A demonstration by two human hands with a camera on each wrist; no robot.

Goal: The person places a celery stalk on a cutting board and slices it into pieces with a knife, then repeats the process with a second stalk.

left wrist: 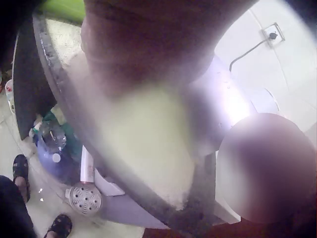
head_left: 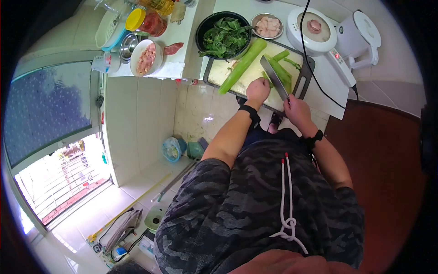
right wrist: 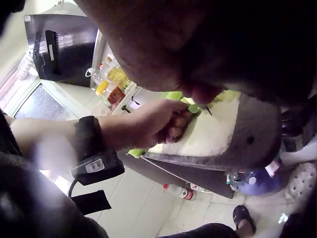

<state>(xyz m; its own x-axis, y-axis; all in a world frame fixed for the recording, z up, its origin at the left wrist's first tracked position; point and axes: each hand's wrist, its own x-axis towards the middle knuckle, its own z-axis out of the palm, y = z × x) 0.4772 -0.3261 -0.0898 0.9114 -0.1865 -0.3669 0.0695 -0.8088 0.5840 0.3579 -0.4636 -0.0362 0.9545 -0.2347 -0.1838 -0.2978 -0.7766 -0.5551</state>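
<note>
My right hand (head_left: pixel 297 111) grips a kitchen knife (head_left: pixel 274 78) by the handle, its broad blade slanting over the cutting board (head_left: pixel 248 86). Close beside the blade, my left hand (head_left: pixel 258 90) has its fingers curled round a green stalk (right wrist: pixel 193 108), whose cut end shows in the right wrist view. Cut green stalk pieces (head_left: pixel 285 78) lie right of the blade. A long, thick light-green stalk (head_left: pixel 242 67) stretches diagonally across the board's left part. In the left wrist view my left hand (left wrist: pixel 148 44) is dark and blurred, and it hides the stalk.
Behind the board stand a black pot (head_left: pixel 197 40) of leafy greens and a bowl of pale meat pieces (head_left: pixel 268 27). A white cooker (head_left: pixel 296 39) and a kettle (head_left: pixel 360 39) are at right, with a black cord hanging across. Another meat bowl (head_left: pixel 158 61) sits left.
</note>
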